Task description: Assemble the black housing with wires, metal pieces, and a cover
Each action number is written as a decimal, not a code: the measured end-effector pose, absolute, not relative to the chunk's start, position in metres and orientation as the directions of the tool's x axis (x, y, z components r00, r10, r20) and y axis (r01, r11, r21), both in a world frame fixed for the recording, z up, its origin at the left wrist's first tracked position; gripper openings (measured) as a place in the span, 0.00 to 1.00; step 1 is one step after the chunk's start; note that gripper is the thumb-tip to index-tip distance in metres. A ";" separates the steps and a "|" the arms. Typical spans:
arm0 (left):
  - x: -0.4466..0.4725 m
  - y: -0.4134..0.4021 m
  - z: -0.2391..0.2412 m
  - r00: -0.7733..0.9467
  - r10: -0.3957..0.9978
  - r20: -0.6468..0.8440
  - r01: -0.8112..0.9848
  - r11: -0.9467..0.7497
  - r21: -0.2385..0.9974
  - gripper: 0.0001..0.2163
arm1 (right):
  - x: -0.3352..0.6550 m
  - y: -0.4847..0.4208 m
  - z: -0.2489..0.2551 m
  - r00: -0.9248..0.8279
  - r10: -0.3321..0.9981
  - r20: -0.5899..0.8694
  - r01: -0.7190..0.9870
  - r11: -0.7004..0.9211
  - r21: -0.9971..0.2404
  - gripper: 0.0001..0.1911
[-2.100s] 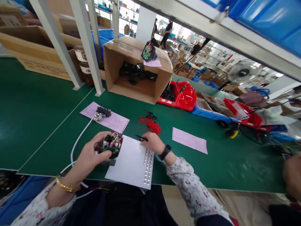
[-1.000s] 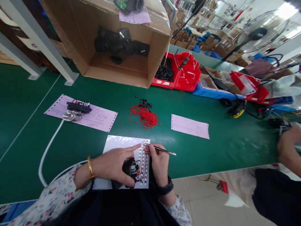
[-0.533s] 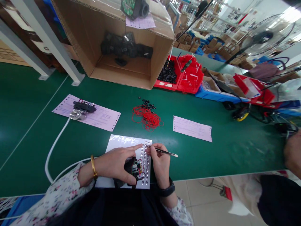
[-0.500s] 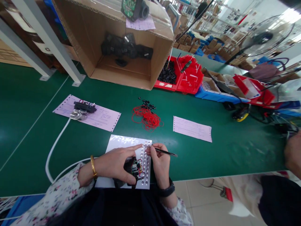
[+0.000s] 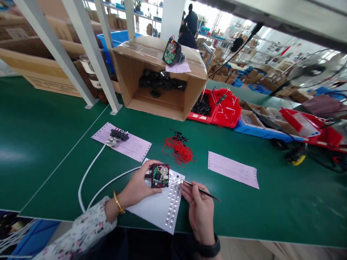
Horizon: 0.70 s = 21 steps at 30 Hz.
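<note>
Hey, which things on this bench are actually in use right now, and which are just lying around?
In use:
left hand gripping the circuit module
right hand gripping the tweezers
sticker sheet

Lying about:
red wire pile
cardboard box
pink paper

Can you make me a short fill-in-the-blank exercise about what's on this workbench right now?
1. The left hand holds a small module with a ____ circuit board.
2. The right hand pinches thin black ____.
3. The tangle of wire on the green table is ____.
4. The black parts lie inside a ____ box.

Missing words: green; tweezers; red; cardboard
</note>
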State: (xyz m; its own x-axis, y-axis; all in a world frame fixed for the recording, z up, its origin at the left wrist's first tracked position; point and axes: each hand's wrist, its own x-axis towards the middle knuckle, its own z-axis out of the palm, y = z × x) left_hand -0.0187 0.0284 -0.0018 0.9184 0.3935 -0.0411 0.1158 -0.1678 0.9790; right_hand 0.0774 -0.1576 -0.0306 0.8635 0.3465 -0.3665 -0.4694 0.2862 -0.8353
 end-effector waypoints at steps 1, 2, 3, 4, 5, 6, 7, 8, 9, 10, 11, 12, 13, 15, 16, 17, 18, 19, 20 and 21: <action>-0.017 0.026 -0.004 0.911 0.412 -0.028 0.102 -0.158 0.982 0.30 | 0.078 -0.155 -0.024 0.837 0.391 -0.382 -0.515 0.326 -0.793 0.15; -0.015 0.025 -0.007 0.902 0.432 -0.020 0.095 -0.151 0.984 0.30 | 0.078 -0.151 -0.018 0.807 0.442 -0.392 -0.558 0.353 -0.751 0.14; -0.014 0.023 -0.009 0.893 0.449 -0.017 0.092 -0.147 0.985 0.30 | 0.076 -0.147 -0.013 0.779 0.486 -0.395 -0.594 0.372 -0.714 0.13; -0.013 0.022 -0.011 0.886 0.463 -0.014 0.092 -0.146 0.985 0.30 | 0.075 -0.142 -0.008 0.759 0.521 -0.390 -0.617 0.384 -0.687 0.12; -0.013 0.021 -0.012 0.882 0.472 -0.011 0.092 -0.150 0.984 0.31 | 0.072 -0.137 -0.004 0.748 0.546 -0.377 -0.625 0.391 -0.675 0.11; -0.013 0.020 -0.013 0.880 0.475 -0.006 0.091 -0.155 0.984 0.31 | 0.070 -0.132 -0.002 0.746 0.561 -0.358 -0.622 0.395 -0.676 0.10; -0.013 0.020 -0.013 0.881 0.473 -0.002 0.088 -0.159 0.983 0.31 | 0.068 -0.127 0.000 0.752 0.566 -0.338 -0.608 0.397 -0.687 0.09; -0.013 0.020 -0.013 0.883 0.469 0.001 0.085 -0.164 0.983 0.31 | 0.066 -0.123 0.001 0.763 0.561 -0.321 -0.589 0.398 -0.704 0.09; -0.013 0.021 -0.013 0.885 0.465 0.003 0.085 -0.169 0.982 0.31 | 0.064 -0.120 0.002 0.777 0.549 -0.308 -0.566 0.396 -0.723 0.09; -0.014 0.021 -0.013 0.887 0.462 0.003 0.087 -0.174 0.981 0.31 | 0.064 -0.117 0.002 0.790 0.535 -0.300 -0.546 0.391 -0.741 0.09; -0.014 0.022 -0.013 0.888 0.460 0.002 0.090 -0.178 0.980 0.32 | 0.064 -0.115 0.003 0.800 0.522 -0.297 -0.531 0.385 -0.755 0.09; -0.014 0.022 -0.014 0.888 0.461 0.001 0.094 -0.182 0.979 0.32 | 0.064 -0.114 0.003 0.805 0.512 -0.299 -0.522 0.374 -0.767 0.09; -0.014 0.022 -0.014 0.887 0.461 0.000 0.098 -0.188 0.977 0.32 | 0.064 -0.113 0.003 0.807 0.507 -0.302 -0.516 0.359 -0.777 0.09; -0.014 0.022 -0.016 0.886 0.464 0.001 0.099 -0.192 0.976 0.32 | 0.065 -0.113 0.004 0.806 0.505 -0.309 -0.510 0.327 -0.796 0.09; -0.014 0.022 -0.016 0.885 0.465 0.002 0.097 -0.188 0.977 0.32 | 0.065 -0.113 0.005 0.806 0.504 -0.310 -0.504 0.313 -0.805 0.10; -0.014 0.022 -0.017 0.885 0.465 0.001 0.095 -0.183 0.979 0.32 | 0.065 -0.113 0.005 0.808 0.501 -0.309 -0.497 0.299 -0.815 0.10; -0.014 0.022 -0.017 0.885 0.465 0.000 0.094 -0.178 0.980 0.32 | 0.065 -0.113 0.006 0.811 0.498 -0.309 -0.489 0.286 -0.824 0.10; -0.015 0.022 -0.017 0.885 0.466 0.001 0.092 -0.175 0.980 0.32 | 0.066 -0.113 0.006 0.814 0.493 -0.308 -0.481 0.275 -0.832 0.10; -0.015 0.022 -0.018 0.884 0.467 0.002 0.090 -0.176 0.980 0.33 | 0.066 -0.113 0.006 0.816 0.489 -0.308 -0.475 0.264 -0.840 0.10; -0.015 0.022 -0.018 0.884 0.467 0.006 0.089 -0.181 0.979 0.33 | 0.066 -0.113 0.007 0.817 0.487 -0.308 -0.470 0.254 -0.845 0.10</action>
